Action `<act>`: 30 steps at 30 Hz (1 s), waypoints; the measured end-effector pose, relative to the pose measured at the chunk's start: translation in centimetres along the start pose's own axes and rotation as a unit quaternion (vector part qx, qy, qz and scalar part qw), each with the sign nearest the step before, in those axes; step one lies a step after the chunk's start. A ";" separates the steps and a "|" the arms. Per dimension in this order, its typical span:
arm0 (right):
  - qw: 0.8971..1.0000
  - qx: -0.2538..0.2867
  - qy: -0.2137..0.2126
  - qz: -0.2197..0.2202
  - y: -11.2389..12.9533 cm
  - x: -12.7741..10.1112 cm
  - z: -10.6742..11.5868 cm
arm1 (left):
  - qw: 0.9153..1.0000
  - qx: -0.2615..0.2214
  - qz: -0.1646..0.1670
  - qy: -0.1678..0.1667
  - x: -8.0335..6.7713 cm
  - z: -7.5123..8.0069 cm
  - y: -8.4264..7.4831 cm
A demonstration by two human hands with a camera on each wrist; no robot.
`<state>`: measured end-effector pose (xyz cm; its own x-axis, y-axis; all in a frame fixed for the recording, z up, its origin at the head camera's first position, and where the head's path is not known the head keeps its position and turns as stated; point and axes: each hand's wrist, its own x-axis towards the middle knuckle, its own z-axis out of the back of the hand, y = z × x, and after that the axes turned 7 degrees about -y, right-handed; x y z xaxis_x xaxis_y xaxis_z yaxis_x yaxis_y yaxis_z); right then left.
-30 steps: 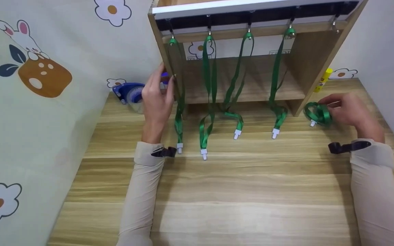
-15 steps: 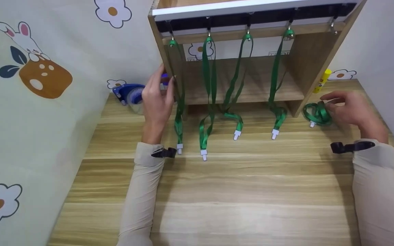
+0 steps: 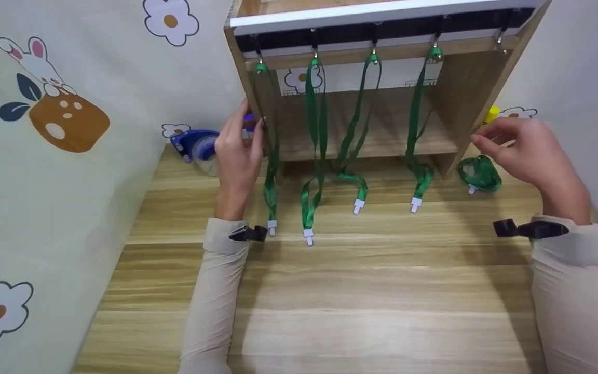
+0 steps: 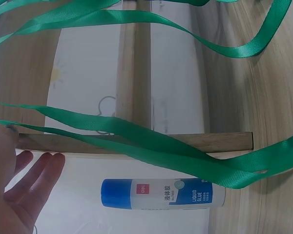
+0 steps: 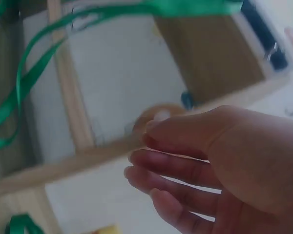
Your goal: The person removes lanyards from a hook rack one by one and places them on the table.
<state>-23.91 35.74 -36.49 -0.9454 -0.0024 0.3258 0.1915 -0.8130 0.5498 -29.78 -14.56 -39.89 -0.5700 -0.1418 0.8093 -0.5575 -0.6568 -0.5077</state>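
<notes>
My left hand (image 3: pixel 238 150) touches the left side panel of a wooden shelf (image 3: pixel 371 150), its fingers fairly straight along the outer face and the thumb at the front edge. Several green lanyards (image 3: pixel 311 104) with white clips hang from hooks across the shelf's top; their lower ends lie on the table. The rightmost hook (image 3: pixel 501 44) carries no lanyard. A coiled green lanyard (image 3: pixel 479 174) lies on the table by the shelf's right foot. Above and beside it is my right hand (image 3: pixel 532 150), fingers loosely bent; the right wrist view shows nothing held.
Left of the shelf stand a blue tape dispenser (image 3: pixel 195 148) and a liquid glue bottle (image 4: pixel 161 193). A yellow tube (image 3: pixel 492 112), partly behind my right hand, stands on the right. Patterned walls enclose the wooden table (image 3: pixel 361 291).
My right hand has left the coiled lanyard, rising and shifting toward the shelf's right panel. The coil stays on the table. My left hand keeps its place.
</notes>
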 end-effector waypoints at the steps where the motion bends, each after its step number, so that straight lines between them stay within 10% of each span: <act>1: 1.000 -0.001 -0.003 0.012 0.8 -0.1 0.0 | 1.000 -0.001 -0.001 -0.001 0.0 -0.1 0.0; 14: 0.988 0.099 -0.116 0.017 8.2 -0.4 -4.9 | 1.000 -0.006 0.009 -0.003 -0.2 -0.1 0.1; 30: 0.965 0.151 -0.216 0.018 10.1 0.7 -6.9 | 1.000 -0.001 0.006 -0.004 -0.2 -0.2 0.1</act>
<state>-24.47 23.52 -36.05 -0.7514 0.2689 0.6026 0.3508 -0.6108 0.7099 -29.87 -14.47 -40.17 -0.5715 -0.1563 0.8056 -0.5515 -0.6537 -0.5181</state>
